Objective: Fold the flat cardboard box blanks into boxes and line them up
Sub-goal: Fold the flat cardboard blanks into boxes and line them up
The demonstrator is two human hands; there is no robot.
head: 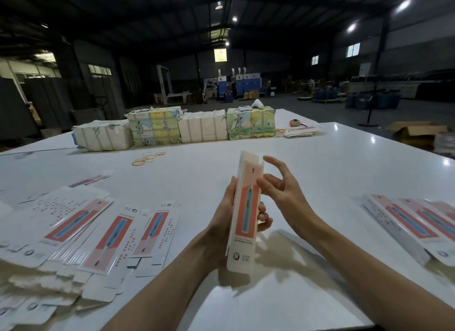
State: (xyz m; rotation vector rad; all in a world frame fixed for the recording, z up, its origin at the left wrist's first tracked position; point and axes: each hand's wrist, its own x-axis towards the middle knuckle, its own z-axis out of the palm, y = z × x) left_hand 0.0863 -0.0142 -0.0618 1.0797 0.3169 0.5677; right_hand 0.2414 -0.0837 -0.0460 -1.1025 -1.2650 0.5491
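One box [246, 207] is in work, held upright at 6 o'clock, just below centre, over the table [320, 170]. It is gripped by the left hand [221, 222], with the fingers curled round its back and far edge. The right hand [280, 190] is held at the box's 3 o'clock edge, fingers spread and loosely bent, nothing gripped. Whether the thumb touches the carton cannot be told. The top flap is seen standing open, so this one is judged erected but not closed. Several finished-looking boxes [413, 224] are laid side by side at 4 o'clock. Many flat blanks [73, 232] are fanned out at 8 o'clock, and wrapped bundles [172, 128] are stacked at 12 o'clock. Task is judged early, most folding not yet done
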